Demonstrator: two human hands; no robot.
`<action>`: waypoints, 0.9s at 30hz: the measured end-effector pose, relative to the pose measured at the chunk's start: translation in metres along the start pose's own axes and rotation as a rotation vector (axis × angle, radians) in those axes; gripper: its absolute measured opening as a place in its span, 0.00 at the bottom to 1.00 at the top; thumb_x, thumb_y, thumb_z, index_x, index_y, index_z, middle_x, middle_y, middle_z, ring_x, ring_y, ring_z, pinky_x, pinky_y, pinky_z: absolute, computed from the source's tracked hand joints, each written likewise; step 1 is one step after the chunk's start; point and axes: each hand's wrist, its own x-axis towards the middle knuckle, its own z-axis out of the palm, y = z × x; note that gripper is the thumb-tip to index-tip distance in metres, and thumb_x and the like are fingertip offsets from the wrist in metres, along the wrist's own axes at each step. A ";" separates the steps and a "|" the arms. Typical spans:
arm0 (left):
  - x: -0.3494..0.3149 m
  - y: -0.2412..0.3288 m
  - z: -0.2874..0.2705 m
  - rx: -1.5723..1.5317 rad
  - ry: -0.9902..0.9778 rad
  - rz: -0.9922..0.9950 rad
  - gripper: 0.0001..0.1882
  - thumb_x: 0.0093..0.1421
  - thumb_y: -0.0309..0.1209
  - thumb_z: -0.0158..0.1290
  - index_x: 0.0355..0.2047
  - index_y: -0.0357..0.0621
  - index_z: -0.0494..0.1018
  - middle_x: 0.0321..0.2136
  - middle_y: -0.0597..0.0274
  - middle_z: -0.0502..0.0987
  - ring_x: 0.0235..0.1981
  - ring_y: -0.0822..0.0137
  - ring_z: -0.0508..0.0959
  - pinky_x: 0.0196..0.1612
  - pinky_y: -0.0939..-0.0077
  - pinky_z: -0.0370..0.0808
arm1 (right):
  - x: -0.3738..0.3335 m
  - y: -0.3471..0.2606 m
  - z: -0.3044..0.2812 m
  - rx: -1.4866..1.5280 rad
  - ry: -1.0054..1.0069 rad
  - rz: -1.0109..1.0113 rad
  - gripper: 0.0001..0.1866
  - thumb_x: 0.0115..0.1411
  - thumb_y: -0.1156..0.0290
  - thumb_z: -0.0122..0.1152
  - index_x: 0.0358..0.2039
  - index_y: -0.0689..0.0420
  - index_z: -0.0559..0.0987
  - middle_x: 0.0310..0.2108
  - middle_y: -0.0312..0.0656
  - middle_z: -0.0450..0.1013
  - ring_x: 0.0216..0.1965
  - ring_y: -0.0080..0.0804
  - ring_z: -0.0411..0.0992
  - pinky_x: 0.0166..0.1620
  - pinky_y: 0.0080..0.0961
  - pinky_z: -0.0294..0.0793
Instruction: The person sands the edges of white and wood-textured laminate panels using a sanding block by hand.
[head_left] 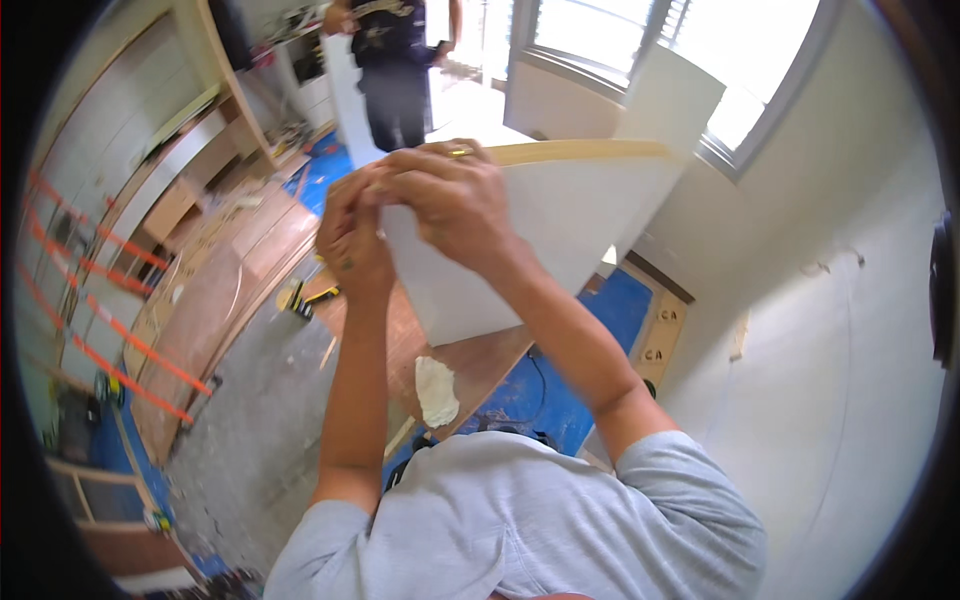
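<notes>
A white panel (520,250) stands on edge in front of me, and a tan strip (590,151) runs along its top edge. At the panel's upper left corner, my left hand (356,230) and my right hand (450,195) meet with their fingertips pressed together. Both are closed in a pinch. Whatever lies between the fingers is hidden, though the strip's near end disappears behind my right hand. A ring shows on that hand.
Beyond the panel stands a person (395,70) in dark clothes. A yellow-and-black power tool (298,300) lies left of my forearm. Nearer are a crumpled white piece (436,390) and blue floor sheeting (570,385). Orange bar clamps (140,360) and a wooden board (205,320) occupy the left.
</notes>
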 end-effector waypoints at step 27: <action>-0.003 -0.012 0.013 0.148 0.130 0.003 0.15 0.77 0.30 0.49 0.57 0.35 0.75 0.49 0.55 0.81 0.45 0.70 0.80 0.49 0.75 0.79 | -0.076 0.152 -0.198 0.346 0.502 0.854 0.20 0.73 0.53 0.62 0.55 0.54 0.82 0.49 0.39 0.81 0.51 0.28 0.77 0.51 0.28 0.75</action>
